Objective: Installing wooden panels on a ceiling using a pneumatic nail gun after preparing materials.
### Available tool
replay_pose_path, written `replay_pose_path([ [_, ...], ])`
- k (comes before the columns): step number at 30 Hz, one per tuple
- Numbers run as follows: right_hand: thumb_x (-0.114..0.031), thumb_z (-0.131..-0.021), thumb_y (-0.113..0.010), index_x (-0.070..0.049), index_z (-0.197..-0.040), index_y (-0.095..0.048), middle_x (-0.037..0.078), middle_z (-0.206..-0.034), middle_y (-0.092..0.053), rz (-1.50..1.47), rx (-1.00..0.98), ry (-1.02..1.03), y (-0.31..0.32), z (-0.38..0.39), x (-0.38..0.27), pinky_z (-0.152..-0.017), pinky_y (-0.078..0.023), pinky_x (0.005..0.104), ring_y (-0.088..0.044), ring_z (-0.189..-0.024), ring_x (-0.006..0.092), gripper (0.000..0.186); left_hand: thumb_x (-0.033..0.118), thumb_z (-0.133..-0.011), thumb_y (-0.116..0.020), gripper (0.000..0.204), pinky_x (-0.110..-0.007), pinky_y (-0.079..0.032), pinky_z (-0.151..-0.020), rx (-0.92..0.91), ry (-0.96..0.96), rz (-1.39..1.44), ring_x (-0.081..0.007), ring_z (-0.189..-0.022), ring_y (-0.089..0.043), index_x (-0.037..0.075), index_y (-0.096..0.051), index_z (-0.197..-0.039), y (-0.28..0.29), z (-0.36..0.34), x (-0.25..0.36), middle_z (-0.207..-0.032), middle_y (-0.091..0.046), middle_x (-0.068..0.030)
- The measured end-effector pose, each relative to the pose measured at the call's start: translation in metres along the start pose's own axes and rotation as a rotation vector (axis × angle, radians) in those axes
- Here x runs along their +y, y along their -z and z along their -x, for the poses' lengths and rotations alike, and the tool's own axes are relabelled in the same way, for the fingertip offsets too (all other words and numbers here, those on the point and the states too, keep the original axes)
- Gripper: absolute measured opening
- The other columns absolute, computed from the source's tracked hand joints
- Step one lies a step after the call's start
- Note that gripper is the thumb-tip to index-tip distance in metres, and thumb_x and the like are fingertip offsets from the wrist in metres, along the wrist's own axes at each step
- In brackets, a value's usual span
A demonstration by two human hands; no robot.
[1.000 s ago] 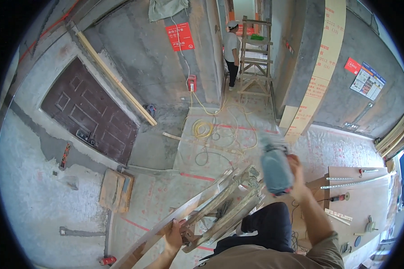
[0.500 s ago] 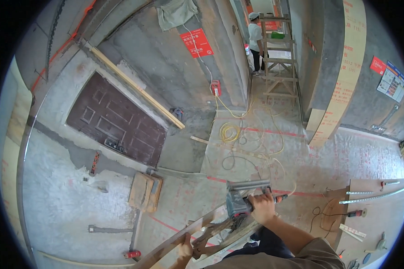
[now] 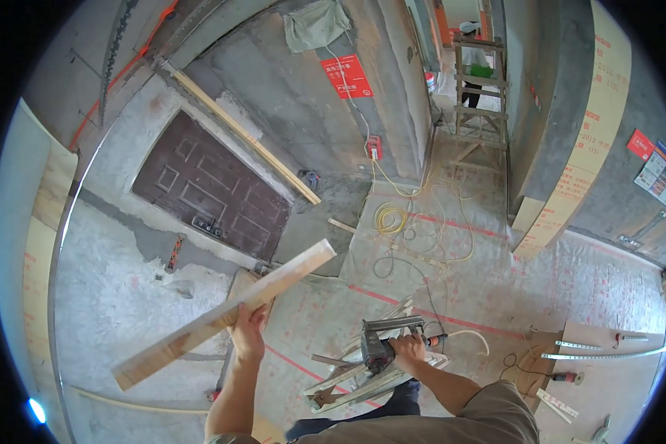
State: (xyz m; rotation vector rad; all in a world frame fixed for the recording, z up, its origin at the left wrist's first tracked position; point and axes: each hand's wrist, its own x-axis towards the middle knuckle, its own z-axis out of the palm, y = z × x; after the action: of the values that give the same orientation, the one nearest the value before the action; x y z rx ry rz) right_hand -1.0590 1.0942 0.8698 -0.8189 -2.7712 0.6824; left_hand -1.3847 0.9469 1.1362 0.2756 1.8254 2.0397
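At seven o'clock in our view, our left hand (image 3: 249, 331) is partly curled, gripping the lower edge of a wooden board (image 3: 222, 317) slanting across eight o'clock. At five, our right hand (image 3: 409, 353) wraps firmly around the handle of a nail gun (image 3: 377, 352). At four, an angle grinder (image 3: 568, 377) lies on the counter (image 3: 596, 394).
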Motion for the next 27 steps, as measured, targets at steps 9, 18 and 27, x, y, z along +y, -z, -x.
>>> replay_pose_path([
  [9,-0.019,-0.077,-0.062,-0.02,-0.096,-0.068,0.003,-0.083,-0.068,-0.057,0.127,-0.019,-0.012,0.002,0.003,-0.085,-0.045,0.0416,-0.068,-0.088,0.0235,0.02,0.031,-0.104,-0.055,0.026,-0.032,-0.051,-0.079,0.233,-0.166,0.056,-0.0204,-0.094,-0.069,0.01,-0.065,-0.115,0.121,0.049,0.095,-0.103,-0.072,-0.0073],
  [18,-0.017,-0.08,-0.066,-0.018,-0.11,-0.069,0.011,-0.097,-0.073,0.009,-0.075,-0.17,0.004,-0.014,0.006,-0.097,-0.046,0.0441,-0.07,-0.099,0.0282,0.031,0.039,-0.106,-0.043,0.045,-0.04,-0.036,-0.109,0.499,0.074,0.288,-0.0234,-0.134,-0.05,0.011,-0.05,-0.14,0.186,0.05,0.07,-0.143,-0.056,-0.0083],
  [27,-0.016,-0.076,-0.072,-0.014,-0.114,-0.069,0.016,-0.099,-0.073,-0.019,0.155,-0.555,0.105,0.054,0.047,-0.087,-0.052,0.0472,-0.07,-0.093,0.035,0.038,0.034,-0.106,-0.046,0.029,-0.037,-0.049,-0.09,0.041,0.272,0.387,-0.0212,-0.106,-0.067,0.011,-0.061,-0.115,-0.013,-0.144,-0.013,-0.113,-0.068,-0.0058],
])
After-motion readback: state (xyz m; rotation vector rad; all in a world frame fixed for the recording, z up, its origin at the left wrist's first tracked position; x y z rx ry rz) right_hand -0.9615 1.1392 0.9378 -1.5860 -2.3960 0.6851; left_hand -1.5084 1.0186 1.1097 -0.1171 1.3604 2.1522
